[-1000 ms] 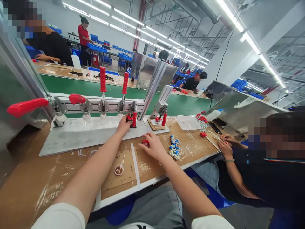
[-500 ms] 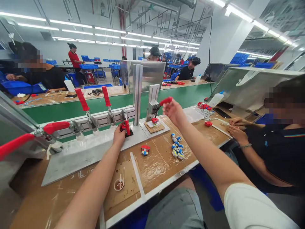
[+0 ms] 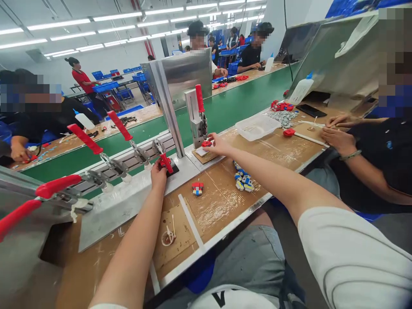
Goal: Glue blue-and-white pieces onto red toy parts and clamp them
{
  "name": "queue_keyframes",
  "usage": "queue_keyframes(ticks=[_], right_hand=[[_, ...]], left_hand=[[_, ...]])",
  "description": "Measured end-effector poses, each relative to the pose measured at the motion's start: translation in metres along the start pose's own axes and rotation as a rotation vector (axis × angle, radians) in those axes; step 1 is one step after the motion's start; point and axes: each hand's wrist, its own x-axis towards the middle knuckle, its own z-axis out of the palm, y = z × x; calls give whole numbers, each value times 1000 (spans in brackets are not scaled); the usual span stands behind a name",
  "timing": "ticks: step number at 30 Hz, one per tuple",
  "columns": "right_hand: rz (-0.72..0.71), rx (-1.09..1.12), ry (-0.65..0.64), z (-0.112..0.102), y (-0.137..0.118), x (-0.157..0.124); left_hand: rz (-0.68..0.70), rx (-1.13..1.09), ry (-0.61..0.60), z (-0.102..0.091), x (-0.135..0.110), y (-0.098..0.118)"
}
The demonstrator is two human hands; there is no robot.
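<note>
My left hand is closed on the red handle of a toggle clamp at the right end of a long metal jig plate. My right hand reaches to a small red part on a wooden block under another upright clamp, its fingers pinched on the part. A small red and blue assembled piece lies on the bench between my arms. A cluster of blue and white pieces lies under my right forearm.
A row of red-handled toggle clamps runs along the jig to the left. A small cup with a stick sits near the bench edge. A clear tray stands right. A person's hands work at the right. A green conveyor runs behind.
My right hand let go of the raised clamp handle, which now stands upright, and dropped to the red part on the block. My left hand stayed on its clamp. The view swung right.
</note>
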Motion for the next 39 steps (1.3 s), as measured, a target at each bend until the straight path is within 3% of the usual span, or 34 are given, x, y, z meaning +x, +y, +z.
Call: queue_keyframes(ticks=[4,11,13,18,21,24,28,31,34,36,38,39], right_hand=[[-33,-140,-37,1,11,3],[121,-43,198,-72,21,44],[125,16,266,-84,20,58],[88,143,311,-69,16,68],[71,194,246,-53,14,36],[-16,120,68,-40,-1,-26],[-442,-332,-404,-8,-45,-115],[-661,-573,-603,26,-72,-151],[-716,-731,-689,43,-78,-159],[-674,-659,-684,38,-73,-156],[-557,-437,-571,23,-62,-146],[-470,-308,-452,13,-54,-138]], left_hand=[[0,-4,11,0,0,3],[13,-50,24,3,-2,13],[11,-61,31,3,-3,15],[5,-62,17,2,-4,13],[1,-58,27,1,-3,10],[0,-61,26,1,-2,8],[-16,-80,48,2,-1,8],[2,-98,52,3,-1,7],[-5,-115,65,4,-2,6],[-6,-89,70,3,-2,5],[-3,-51,78,2,-3,4],[3,-39,89,2,-3,2]])
